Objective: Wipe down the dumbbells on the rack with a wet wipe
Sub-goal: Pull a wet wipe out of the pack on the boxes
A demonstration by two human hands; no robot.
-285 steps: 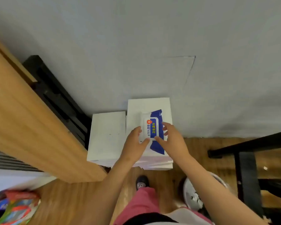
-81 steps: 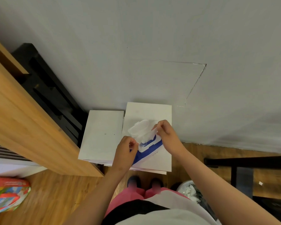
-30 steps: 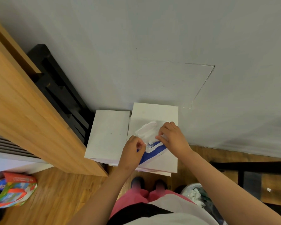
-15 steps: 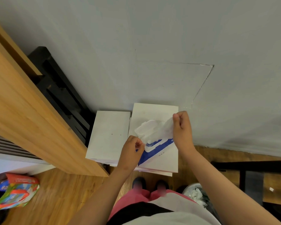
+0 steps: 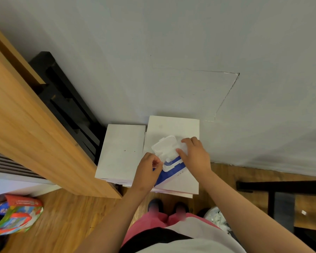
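Head view: two hands on an opened wipe pack (image 5: 171,171) lying on a white box (image 5: 171,126) by the grey wall (image 5: 171,52).
The pack's white flip lid (image 5: 163,146) stands open. The left hand (image 5: 148,172) holds the pack's near end, fingers curled and pinching its edge. The right hand (image 5: 196,156) lies over the far side, fingertips at the opening; whether they pinch a wipe cannot be told. A second white box (image 5: 122,152) sits just beside it, next to a wooden panel (image 5: 35,134). A colourful bag (image 5: 15,216) lies on the floor.
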